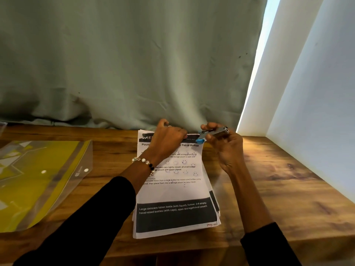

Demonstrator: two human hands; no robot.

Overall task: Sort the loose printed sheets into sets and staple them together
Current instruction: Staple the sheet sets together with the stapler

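Note:
A stack of printed sheets [173, 194] lies on the wooden desk [278, 181], black header band at the far end and a dark text block near me. My left hand [167, 140] rests on the top edge of the stack, fingers bent down over the header. My right hand [222, 144] grips a small metal stapler [215, 133] with a blue tip, held at the stack's top right corner. Whether the stapler's jaw is around the paper is unclear.
A clear plastic folder [38, 181] with yellow contents lies at the left of the desk. A grey-green curtain [124, 60] hangs behind the desk. A white wall [311, 112] bounds the right side. The desk's front edge runs close below the stack.

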